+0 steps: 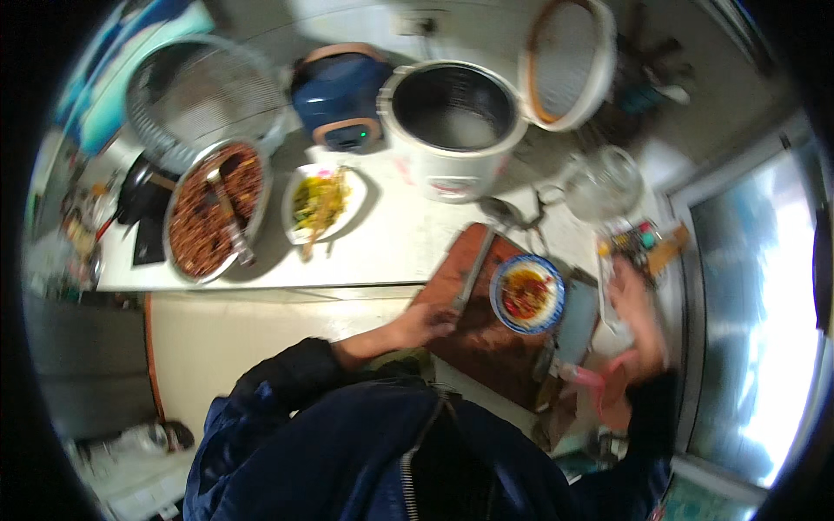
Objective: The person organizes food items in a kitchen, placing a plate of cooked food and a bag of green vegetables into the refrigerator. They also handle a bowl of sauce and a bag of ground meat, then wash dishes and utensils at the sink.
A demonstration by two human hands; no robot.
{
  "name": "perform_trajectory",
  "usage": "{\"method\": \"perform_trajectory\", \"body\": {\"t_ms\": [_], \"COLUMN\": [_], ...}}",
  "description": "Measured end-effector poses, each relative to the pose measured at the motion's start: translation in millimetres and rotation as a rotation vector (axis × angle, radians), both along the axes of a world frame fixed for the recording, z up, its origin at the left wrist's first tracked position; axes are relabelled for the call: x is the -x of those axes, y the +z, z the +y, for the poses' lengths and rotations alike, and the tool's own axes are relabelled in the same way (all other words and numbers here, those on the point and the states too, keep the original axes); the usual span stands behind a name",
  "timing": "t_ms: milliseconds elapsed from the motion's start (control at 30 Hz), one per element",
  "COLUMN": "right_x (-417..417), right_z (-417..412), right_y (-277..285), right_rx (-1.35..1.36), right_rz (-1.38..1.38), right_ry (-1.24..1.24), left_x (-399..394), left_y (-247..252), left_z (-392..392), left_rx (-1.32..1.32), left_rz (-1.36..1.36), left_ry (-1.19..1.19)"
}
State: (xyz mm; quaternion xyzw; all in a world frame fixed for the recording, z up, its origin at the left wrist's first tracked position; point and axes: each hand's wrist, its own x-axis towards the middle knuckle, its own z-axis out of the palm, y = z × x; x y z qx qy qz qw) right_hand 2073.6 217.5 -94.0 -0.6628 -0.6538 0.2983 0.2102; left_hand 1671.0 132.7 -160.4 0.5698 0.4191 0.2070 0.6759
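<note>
My left hand (430, 323) is at the left edge of a brown cutting board (469, 348), fingers curled at the lower end of a long metal utensil handle (474, 267). Whether it grips that handle is unclear. A blue-rimmed bowl (557, 286) sits on the board, with red chilli pieces and brown sauce (526, 294) inside. Right of the bowl lies a cleaver (576, 319). My right hand (629, 286), blurred by motion, reaches over a white tray (606, 306) near small seasoning containers (635, 239); its grasp cannot be made out.
A rice cooker (449, 172) stands with its lid (603, 71) raised, beside a blue appliance (335, 98). To the left are a dish of greens (355, 208) with chopsticks and a large basin (260, 215) of reddish-brown food. A glass jug (606, 185) and pink-handled item (586, 378) are on the right.
</note>
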Motion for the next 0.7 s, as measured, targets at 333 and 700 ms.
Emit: {"method": "perform_trajectory", "body": {"t_ms": [333,700], "right_x": [119.1,131.6], "right_z": [-163.3,-111.7], "right_y": [-62.5,-113.2], "right_rx": [0.322,0.27], "right_rz": [0.688,1.52], "right_ry": [-0.179,-0.611], "left_x": [20.5,64.7], "left_y": [2.8,-6.4], "left_z": [-15.5,-53.5], "left_rx": [-0.046,0.064], "left_rz": [-0.028,-0.064], "left_ry": [0.042,0.19]}}
